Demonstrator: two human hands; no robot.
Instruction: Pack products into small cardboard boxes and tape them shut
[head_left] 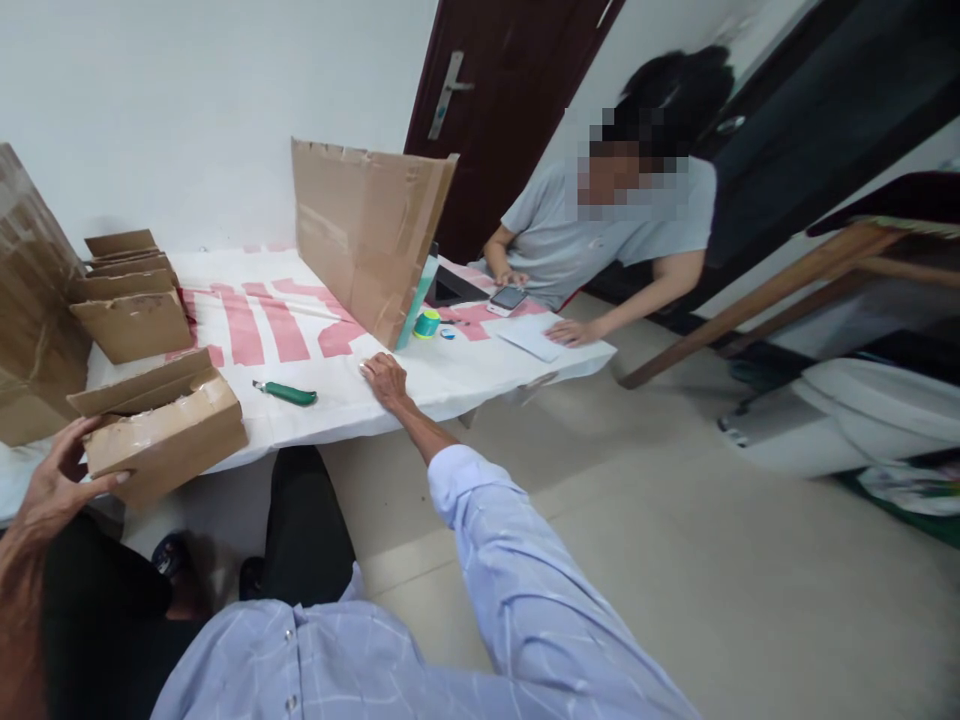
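Steadying, it seemed, a cardboard box at my feed's nine o'clock, my left hand gripped one end while my right hand rested, grasp unclear, on the white-covered table.

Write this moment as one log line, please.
left hand: gripping cardboard box | right hand: on table | green cutter: lying between hands

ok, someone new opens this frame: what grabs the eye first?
Probably the tall cardboard piece standing upright on the white-covered table, upper middle of the view. Next, the small cardboard box at the table's near edge, lower left, held by the left hand, with a green cutter lying to its right. Then the co-worker in a grey shirt at the table's right end.
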